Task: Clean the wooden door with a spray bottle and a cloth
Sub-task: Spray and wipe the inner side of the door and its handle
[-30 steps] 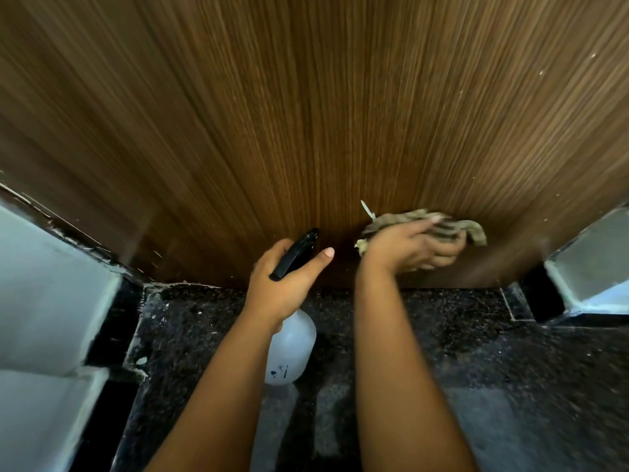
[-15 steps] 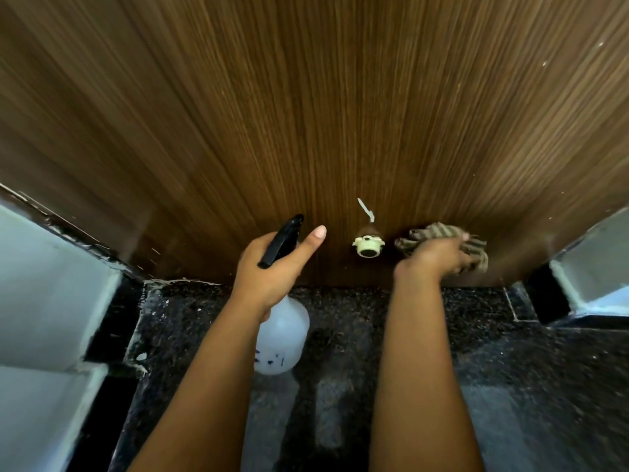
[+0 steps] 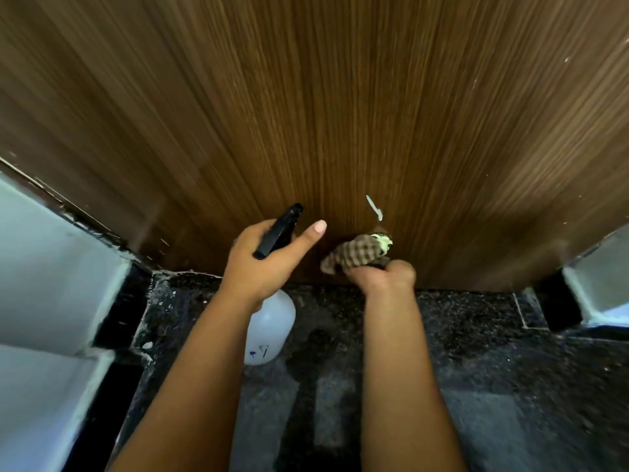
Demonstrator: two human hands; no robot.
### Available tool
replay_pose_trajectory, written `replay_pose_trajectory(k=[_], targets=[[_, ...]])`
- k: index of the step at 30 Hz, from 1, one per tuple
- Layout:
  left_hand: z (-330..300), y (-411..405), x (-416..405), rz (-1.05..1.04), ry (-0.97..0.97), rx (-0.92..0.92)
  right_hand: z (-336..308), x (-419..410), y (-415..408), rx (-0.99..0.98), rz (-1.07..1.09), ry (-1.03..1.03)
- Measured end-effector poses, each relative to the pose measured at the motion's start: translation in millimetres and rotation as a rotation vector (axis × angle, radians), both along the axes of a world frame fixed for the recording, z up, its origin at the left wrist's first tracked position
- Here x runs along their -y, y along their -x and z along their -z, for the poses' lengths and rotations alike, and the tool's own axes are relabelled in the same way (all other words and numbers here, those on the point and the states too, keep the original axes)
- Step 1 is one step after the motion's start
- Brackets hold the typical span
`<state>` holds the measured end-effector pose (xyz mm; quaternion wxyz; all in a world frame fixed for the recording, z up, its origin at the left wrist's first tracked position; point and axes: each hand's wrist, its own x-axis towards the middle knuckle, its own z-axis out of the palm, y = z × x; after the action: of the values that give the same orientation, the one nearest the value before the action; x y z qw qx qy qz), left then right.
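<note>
1. Wooden door [image 3: 340, 114] fills the upper view, dark brown w/ fine vertical grain; a pale smear [image 3: 374, 207] sits low on it, a few white specks top R.
2. Floor [image 3: 493, 352] below is dark speckled stone, dusty near the door's bottom edge; pale walls [image 3: 44, 267] flank both sides.
3. Left hand [image 3: 262, 264] grips the spray bottle [image 3: 270, 330] by its black trigger head, nozzle aimed at the door, thumb stretched out; white bottle body hangs under the wrist.
4. Right hand [image 3: 383, 275] is closed on a checked cloth [image 3: 354, 252], pressing it vs the door low down, just under the smear; a small pale fitting [image 3: 384, 240] shows at the cloth's top edge.
5. The hands are near each other, not touching.
</note>
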<state>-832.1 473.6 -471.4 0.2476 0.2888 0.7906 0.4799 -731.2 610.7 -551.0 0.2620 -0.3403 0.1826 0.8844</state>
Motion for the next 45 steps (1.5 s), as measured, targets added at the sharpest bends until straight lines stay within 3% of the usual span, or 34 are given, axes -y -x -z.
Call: replay_pose_trajectory(k=[3,9,16,27,31,33,35,37,39,42,45], targets=[[13,-12,-8,0.060,0.045,0.030,12,-12,-25,0.288,-0.038,-0.079],[52,-40,-20,0.194,0.034,0.093,29,-9,-30,0.319,0.013,-0.219],[80,-49,-23,0.133,0.127,0.075,36,-10,-47,0.492,0.010,-0.317],[74,-51,-19,0.256,0.221,0.111,32,-7,-54,0.434,0.022,-0.399],[72,-48,-18,0.140,0.195,0.118,29,5,-44,0.437,0.071,-0.458],[70,-44,-17,0.114,0.186,0.147,37,23,-31,0.639,0.092,-0.640],[67,-39,-16,0.086,0.152,0.134,44,49,-15,1.063,0.007,-1.106],[63,-34,-14,0.045,0.104,0.129,53,66,-3,1.322,-0.100,-1.518],[61,-29,-11,0.027,0.084,0.159,59,66,-1,1.521,-0.061,-1.667],[59,-26,-9,0.049,0.093,0.172,69,57,-12,1.656,0.155,-1.923],[57,-27,-9,0.069,0.095,0.172,74,49,-21,1.626,0.248,-2.007]])
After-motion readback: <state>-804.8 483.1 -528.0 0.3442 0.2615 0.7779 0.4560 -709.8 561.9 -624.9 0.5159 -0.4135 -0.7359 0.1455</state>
